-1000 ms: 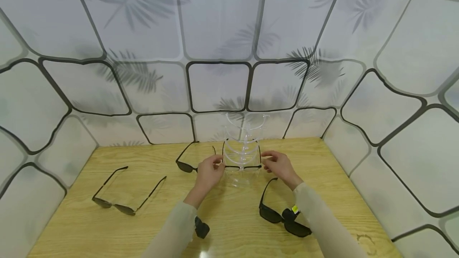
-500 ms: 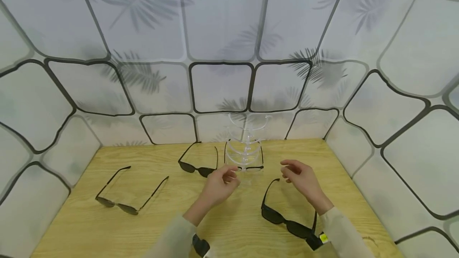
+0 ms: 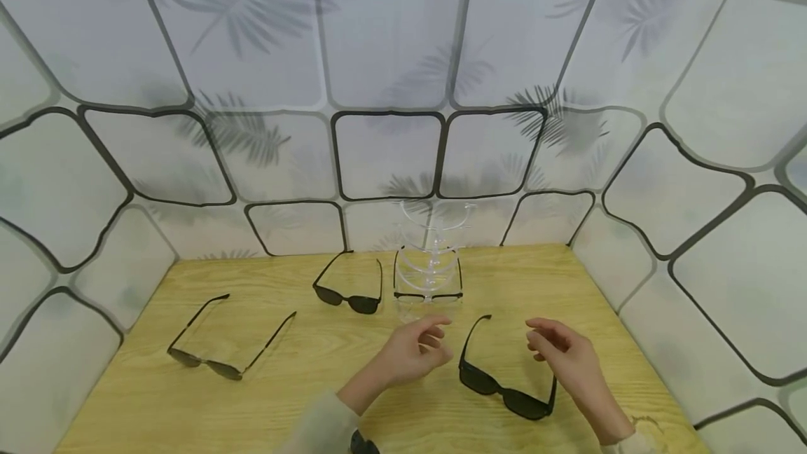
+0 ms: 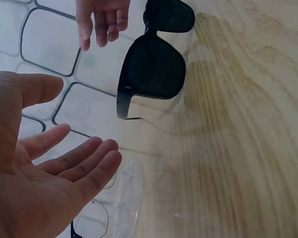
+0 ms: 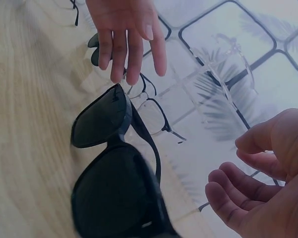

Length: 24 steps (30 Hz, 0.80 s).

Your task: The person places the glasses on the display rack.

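Observation:
Black sunglasses (image 3: 501,389) lie on the wooden table with their arms unfolded. My left hand (image 3: 412,350) hovers to their left, fingers loosely bent around nothing. On their other side my right hand (image 3: 570,359) hangs over the right arm of the frame, also holding nothing. Both lenses of these black sunglasses (image 5: 114,188) show large in the right wrist view. Behind my left hand, clear eyeglasses (image 3: 429,296) with a dark upper rim sit low on a transparent display stand (image 3: 433,258).
Dark sunglasses (image 3: 347,300) lie unfolded left of the stand. Thin-framed sunglasses (image 3: 204,363) lie farther left. A patterned backdrop (image 3: 384,153) rises behind the wooden table (image 3: 284,412) and along its sides.
Both hands have drawn back from the eyeglasses on the stand, toward the front and right. The eyeglasses stay on the stand. My right hand has come over the black sunglasses' side.

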### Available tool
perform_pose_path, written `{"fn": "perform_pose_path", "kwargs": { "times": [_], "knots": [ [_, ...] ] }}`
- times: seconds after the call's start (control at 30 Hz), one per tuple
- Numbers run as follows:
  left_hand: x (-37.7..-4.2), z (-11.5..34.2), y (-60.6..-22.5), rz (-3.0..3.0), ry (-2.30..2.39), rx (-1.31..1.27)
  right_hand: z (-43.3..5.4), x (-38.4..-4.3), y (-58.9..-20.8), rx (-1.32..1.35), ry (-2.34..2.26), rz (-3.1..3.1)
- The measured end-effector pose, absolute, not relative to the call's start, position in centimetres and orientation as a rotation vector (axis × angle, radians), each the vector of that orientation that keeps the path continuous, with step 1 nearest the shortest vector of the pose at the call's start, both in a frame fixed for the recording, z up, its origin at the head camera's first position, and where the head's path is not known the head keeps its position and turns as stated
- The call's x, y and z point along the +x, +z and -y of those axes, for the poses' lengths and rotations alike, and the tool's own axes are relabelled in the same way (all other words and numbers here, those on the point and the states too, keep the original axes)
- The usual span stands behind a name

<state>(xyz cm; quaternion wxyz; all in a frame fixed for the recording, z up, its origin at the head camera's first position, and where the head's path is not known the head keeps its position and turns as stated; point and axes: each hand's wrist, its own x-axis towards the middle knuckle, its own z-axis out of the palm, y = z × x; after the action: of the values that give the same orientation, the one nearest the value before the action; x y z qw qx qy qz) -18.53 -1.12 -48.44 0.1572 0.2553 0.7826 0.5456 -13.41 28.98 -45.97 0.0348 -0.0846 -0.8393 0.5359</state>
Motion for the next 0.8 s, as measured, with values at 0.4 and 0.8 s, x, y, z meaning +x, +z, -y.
{"fn": "perform_pose_path", "kwargs": {
  "times": [0.4, 0.8],
  "knots": [
    [-17.6, -0.7, -49.2, -2.24, 1.564, 0.714, -30.8, -9.3, -47.3, -0.612, 1.645, 2.598],
    [-17.1, -2.2, -50.4, -2.253, 1.583, 0.649, -32.3, -7.6, -49.5, -0.784, 1.683, 2.589]
  ]
}}
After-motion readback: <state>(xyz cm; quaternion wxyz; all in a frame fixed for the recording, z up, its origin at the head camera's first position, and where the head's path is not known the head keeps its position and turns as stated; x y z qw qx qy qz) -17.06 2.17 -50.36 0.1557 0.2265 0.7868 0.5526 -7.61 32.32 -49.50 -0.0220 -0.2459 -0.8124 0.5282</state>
